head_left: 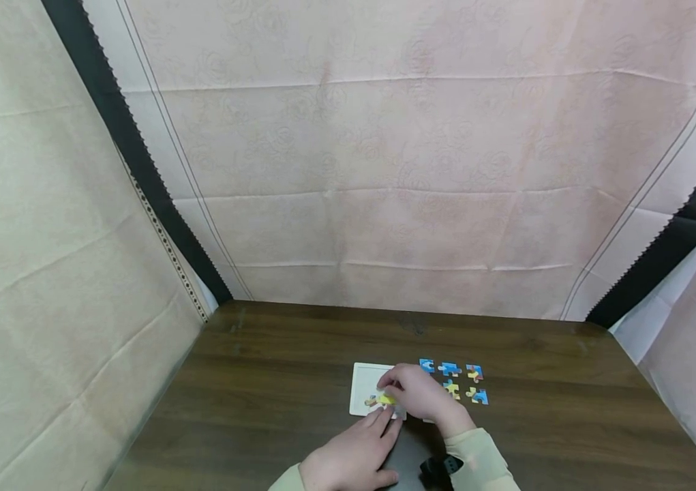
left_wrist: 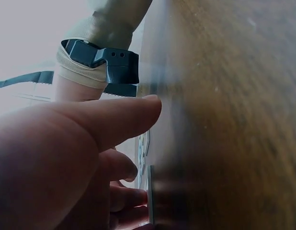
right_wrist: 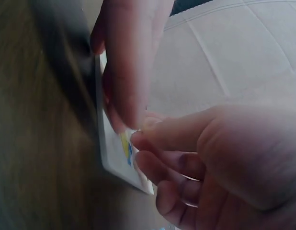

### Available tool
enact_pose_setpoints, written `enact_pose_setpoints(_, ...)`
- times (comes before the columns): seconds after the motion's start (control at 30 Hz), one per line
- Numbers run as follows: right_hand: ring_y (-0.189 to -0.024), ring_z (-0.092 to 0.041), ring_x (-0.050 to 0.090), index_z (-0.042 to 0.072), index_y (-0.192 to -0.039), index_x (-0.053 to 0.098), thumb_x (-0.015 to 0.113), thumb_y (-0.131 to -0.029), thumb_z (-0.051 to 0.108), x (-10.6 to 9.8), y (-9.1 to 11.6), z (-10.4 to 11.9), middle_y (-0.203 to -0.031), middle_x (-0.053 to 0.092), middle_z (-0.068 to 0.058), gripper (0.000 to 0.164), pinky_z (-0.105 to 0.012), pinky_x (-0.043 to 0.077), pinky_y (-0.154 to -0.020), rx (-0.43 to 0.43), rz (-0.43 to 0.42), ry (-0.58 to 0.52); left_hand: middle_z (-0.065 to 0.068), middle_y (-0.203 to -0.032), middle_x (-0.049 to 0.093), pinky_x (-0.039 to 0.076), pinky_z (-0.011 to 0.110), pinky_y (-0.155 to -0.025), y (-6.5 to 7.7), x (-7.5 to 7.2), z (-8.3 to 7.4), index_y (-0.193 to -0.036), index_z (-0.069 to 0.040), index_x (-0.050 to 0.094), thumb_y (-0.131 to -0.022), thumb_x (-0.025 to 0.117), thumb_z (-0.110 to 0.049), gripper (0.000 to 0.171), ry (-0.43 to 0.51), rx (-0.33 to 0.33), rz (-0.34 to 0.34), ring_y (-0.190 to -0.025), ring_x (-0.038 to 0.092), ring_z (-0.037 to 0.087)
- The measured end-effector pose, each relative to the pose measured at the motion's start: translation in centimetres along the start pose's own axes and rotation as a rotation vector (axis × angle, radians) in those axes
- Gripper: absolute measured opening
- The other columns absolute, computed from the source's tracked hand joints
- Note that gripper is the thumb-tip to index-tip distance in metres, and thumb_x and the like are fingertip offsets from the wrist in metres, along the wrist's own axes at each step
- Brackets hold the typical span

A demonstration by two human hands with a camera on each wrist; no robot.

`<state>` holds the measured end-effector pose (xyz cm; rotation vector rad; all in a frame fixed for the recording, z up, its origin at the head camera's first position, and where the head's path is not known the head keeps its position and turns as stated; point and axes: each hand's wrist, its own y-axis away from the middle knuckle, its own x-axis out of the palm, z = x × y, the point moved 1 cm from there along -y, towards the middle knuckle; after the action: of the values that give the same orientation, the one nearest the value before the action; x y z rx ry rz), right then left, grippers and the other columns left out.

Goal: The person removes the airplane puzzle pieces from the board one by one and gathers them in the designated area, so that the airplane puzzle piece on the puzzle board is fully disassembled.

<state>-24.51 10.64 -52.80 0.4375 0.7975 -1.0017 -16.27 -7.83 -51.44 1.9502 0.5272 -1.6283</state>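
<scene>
A white puzzle tray (head_left: 361,383) lies on the table, with a few jigsaw pieces (head_left: 371,402) inside its lower part. My right hand (head_left: 419,393) bends over the tray and pinches a yellow puzzle piece (head_left: 387,397) between thumb and fingers; in the right wrist view the fingertips mostly hide it. My left hand (head_left: 356,451) lies at the tray's near edge, its fingers extended onto the tray and its thumb apart. In the left wrist view, the tray's thin edge (left_wrist: 151,196) shows beside the fingertips.
Several loose blue, yellow and red puzzle pieces (head_left: 450,369) lie right of the tray, some partly behind the right forearm. A black wrist device (head_left: 440,468) sits on the right sleeve. Pale cloth walls (head_left: 384,170) surround the brown wooden table (head_left: 286,354).
</scene>
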Motion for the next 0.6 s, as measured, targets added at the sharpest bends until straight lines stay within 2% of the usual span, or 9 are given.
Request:
enact_pose_setpoints(0.2,-0.098,-0.016,0.066,0.015,-0.101,0.082,0.066,-0.105,0.008,0.20,-0.18,0.09,-0.103,0.072,0.006,0.018,-0.049,0.057,-0.092,-0.018,0.015,0.013,0.014,-0.168,0.038,0.038,0.034,-0.120,0.06,-0.02,0.04,-0.161,-0.006,0.047,-0.105,0.063,-0.055,0.077,-0.011,0.028,-0.005,-0.154,0.036,0.023)
enact_pose_setpoints(0.4,-0.092,-0.012,0.062,0.016,-0.095,0.081,0.067,-0.105,0.010,0.51,-0.06,0.41,-0.100,0.068,0.008,0.018,-0.043,0.057,-0.087,-0.012,0.009,0.038,0.013,-0.167,0.038,0.038,0.033,-0.119,0.09,0.10,0.10,-0.161,-0.007,0.048,-0.104,0.062,-0.056,0.076,-0.033,0.026,-0.004,-0.153,0.037,0.022)
enact_pose_setpoints(0.6,-0.088,-0.013,0.062,0.013,-0.096,0.081,0.070,-0.103,0.010,0.47,0.11,0.96,-0.097,0.069,0.006,0.014,-0.043,0.058,-0.084,-0.027,-0.003,0.054,0.013,-0.166,0.039,0.038,0.031,-0.119,0.20,0.32,0.17,-0.159,-0.008,0.050,-0.104,0.062,-0.057,0.075,-0.075,0.036,-0.020,-0.153,0.037,0.023)
